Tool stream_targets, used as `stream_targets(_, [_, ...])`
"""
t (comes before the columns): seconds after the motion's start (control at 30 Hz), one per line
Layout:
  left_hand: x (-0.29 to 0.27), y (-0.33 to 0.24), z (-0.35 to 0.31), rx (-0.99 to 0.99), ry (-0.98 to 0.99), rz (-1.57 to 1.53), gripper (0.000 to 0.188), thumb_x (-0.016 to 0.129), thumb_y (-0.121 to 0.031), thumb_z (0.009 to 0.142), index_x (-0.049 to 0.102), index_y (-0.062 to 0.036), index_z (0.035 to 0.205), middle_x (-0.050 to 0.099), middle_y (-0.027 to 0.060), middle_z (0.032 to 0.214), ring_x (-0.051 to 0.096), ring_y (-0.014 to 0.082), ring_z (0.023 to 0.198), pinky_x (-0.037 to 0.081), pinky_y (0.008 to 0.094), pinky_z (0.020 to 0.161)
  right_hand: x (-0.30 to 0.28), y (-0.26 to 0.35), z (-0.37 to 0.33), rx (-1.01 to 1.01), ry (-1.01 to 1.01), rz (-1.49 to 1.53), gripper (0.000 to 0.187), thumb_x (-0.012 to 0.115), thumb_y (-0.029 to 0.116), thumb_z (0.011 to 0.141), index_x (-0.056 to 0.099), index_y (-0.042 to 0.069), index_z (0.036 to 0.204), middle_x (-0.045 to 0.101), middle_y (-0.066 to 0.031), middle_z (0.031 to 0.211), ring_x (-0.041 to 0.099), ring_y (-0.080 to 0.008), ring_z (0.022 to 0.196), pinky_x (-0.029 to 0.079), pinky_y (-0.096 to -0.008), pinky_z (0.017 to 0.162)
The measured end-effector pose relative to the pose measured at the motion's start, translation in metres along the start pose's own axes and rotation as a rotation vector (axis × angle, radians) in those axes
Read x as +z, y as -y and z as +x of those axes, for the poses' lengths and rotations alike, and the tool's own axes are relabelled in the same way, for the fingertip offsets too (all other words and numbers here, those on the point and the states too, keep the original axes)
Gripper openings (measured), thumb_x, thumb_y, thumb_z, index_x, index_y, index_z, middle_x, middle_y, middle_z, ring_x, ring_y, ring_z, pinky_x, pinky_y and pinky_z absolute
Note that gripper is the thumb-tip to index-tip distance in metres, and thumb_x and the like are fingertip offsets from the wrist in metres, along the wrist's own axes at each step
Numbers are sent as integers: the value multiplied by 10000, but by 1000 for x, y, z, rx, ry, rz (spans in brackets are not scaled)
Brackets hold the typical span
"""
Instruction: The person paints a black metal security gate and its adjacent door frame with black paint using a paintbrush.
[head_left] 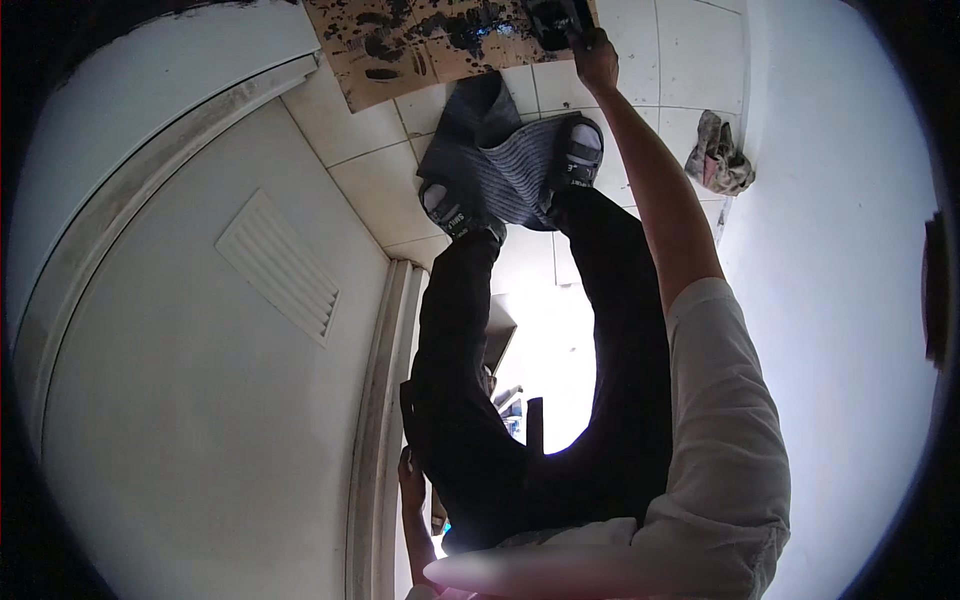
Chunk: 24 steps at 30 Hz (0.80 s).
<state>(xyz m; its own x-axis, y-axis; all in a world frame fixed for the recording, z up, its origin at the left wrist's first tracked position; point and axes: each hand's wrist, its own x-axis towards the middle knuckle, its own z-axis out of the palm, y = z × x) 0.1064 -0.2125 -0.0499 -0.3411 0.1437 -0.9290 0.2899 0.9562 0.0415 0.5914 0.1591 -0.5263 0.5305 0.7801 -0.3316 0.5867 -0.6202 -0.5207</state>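
Note:
My right hand (597, 62) reaches far forward, its fingers closed on the near edge of a black, flat-looking object (556, 22). This dark object has a shiny patch, and its exact kind is unclear. Beneath it lies a brown cardboard sheet (400, 65), splotched with black, partly wet-looking marks. Down beside my left thigh, my left hand (411, 482) hangs close to the door frame. Its fingers are too dark and too small to make out.
A grey ribbed mat (510, 165) lies rumpled between my sandalled feet on the tiles. At right, a crumpled patterned rag (718, 158) sits by the white wall (830, 250). A pale door (200, 370) with a slatted vent (280, 265) stands close on the left.

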Motion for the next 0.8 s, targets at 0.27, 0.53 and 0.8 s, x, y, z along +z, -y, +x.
stream_targets(0.27, [-8,-58,-26,-98,-68,-50,304,462,-239,902,503,-34,1122,551,94,1056,546,192,956,443,329,834,-30,-5,-12,-101,198,-99,470,509,443,824,521,91,1136,532,-212,1079,520,-375,994,428,-459,837])
stream_targets(0.53, [-37,-109,-117,275,37,-68,322,443,-273,898,496,-53,1128,577,97,1028,565,191,925,443,319,800,-224,-39,-177,278,345,67,402,398,377,892,608,34,903,615,-147,744,586,-249,665,454,-385,644])
stream_targets(0.8, [-64,-166,-133,349,89,-89,307,461,-334,882,530,-137,1108,590,77,1030,577,197,903,433,330,726,-463,-29,-352,622,217,346,387,518,397,842,586,40,974,636,-180,804,634,-282,705,497,-367,669])
